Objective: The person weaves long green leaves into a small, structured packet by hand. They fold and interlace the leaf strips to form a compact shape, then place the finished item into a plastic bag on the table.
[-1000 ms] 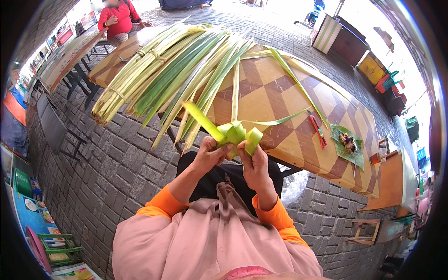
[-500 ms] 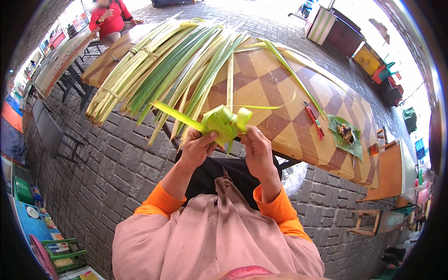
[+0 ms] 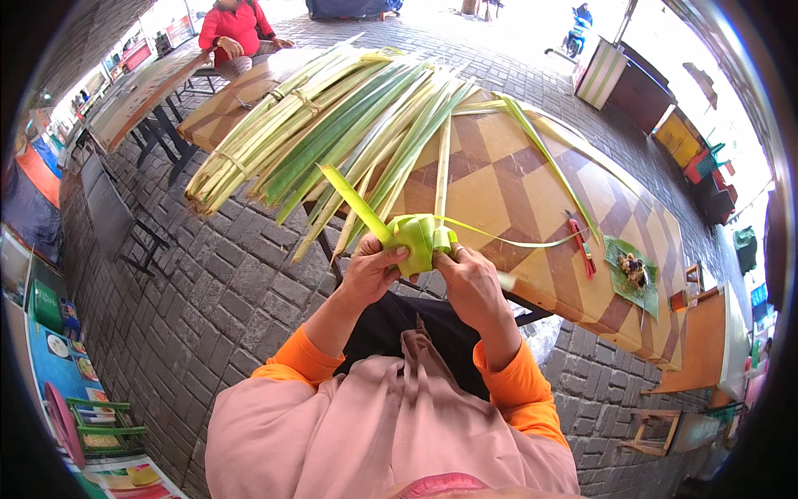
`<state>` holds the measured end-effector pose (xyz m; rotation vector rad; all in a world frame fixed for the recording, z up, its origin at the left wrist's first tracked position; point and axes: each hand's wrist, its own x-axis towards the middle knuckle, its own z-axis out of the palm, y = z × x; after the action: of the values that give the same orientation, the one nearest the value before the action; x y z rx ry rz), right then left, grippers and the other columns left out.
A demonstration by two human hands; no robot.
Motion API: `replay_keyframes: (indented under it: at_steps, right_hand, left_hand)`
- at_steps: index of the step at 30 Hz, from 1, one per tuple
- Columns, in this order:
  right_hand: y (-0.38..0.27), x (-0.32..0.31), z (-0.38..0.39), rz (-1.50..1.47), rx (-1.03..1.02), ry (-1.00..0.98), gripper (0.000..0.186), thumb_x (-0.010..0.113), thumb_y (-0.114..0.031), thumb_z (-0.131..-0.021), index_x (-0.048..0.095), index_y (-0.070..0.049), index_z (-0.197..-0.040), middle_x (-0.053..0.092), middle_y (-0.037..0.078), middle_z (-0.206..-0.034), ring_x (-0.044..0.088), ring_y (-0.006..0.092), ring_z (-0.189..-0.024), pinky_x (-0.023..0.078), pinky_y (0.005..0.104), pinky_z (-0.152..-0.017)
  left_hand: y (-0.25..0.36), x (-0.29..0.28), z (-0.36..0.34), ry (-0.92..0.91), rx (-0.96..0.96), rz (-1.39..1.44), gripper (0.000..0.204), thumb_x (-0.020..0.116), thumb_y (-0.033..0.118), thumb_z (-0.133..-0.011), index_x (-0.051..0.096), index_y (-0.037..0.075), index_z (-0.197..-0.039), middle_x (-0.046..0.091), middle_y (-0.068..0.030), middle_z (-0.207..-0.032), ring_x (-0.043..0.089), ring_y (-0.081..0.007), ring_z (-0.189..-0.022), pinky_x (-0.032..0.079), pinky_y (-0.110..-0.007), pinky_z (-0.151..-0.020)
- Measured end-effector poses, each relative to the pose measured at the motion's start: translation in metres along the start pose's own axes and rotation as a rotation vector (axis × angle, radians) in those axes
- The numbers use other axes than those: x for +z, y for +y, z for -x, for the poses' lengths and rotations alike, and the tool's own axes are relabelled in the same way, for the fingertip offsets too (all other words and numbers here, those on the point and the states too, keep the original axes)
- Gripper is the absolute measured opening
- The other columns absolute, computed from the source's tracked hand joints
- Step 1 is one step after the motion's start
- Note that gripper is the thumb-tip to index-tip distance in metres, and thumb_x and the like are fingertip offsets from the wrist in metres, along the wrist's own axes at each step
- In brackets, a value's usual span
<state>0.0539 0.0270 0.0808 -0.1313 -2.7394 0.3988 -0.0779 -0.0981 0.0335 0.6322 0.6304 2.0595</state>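
Between my hands, above my lap at the table's near edge, is a partly woven bright green palm-leaf pouch (image 3: 413, 235). One broad strip end sticks up to its left, and a thin strip trails to the right over the table. My left hand (image 3: 372, 270) pinches the pouch's left side, thumb on its front. At the right side, my right hand (image 3: 470, 283) has its fingers closed on a strip loop of the pouch. Several long palm leaves (image 3: 332, 154), some tied in bundles, lie on the table beyond my hands and hang over its near edge.
The checkered table (image 3: 499, 187) carries a red-handled knife (image 3: 580, 244) and a green leaf with food scraps (image 3: 632, 270) at the right. Across the far left sits a person in red (image 3: 237, 32). A wooden stool (image 3: 652, 431) stands on the paving at right.
The strip loop at the pouch's right has become smaller and lies closer to the weave. My right hand has moved in against the pouch. The whole view has shifted slightly.
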Motion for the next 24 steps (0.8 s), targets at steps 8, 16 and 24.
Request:
replay_keyframes:
  at_steps: [8, 16, 24]
  right_hand:
    - [-0.012, 0.002, 0.005, -0.547, 0.180, 0.295, 0.022, 0.062, -0.001, -0.078, 0.059, -0.002, -0.100, 0.056, 0.010, -0.094, 0.056, 0.0208, -0.082, 0.043, 0.0317, -0.077]
    - [-0.008, 0.023, -0.001, -1.194, 0.407, 0.197, 0.005, 0.057, -0.003, -0.087, 0.054, 0.001, -0.088, 0.053, 0.002, -0.069, 0.051, 0.0074, -0.057, 0.041, 0.0204, -0.052]
    - [-0.003, 0.029, 0.000, -1.476, 0.452, 0.122, 0.009, 0.055, -0.008, -0.090, 0.051, -0.002, -0.086, 0.057, 0.004, -0.063, 0.054, 0.0094, -0.051, 0.042, 0.0209, -0.048]
  left_hand:
    - [0.003, -0.009, 0.001, 0.100, 0.170, -0.393, 0.014, 0.064, 0.014, -0.085, 0.064, 0.002, -0.093, 0.066, -0.0062, -0.072, 0.054, -0.0047, -0.050, 0.035, -0.015, -0.039]
    - [0.001, 0.002, 0.007, 0.138, 0.152, -0.624, 0.007, 0.060, 0.009, -0.086, 0.065, 0.004, -0.082, 0.061, -0.0001, -0.064, 0.047, -0.0015, -0.048, 0.034, -0.016, -0.042]
    - [-0.002, -0.006, 0.009, 0.085, 0.165, -0.724, 0.006, 0.060, 0.006, -0.084, 0.065, 0.004, -0.082, 0.057, 0.0036, -0.062, 0.047, -0.0010, -0.048, 0.036, -0.016, -0.043]
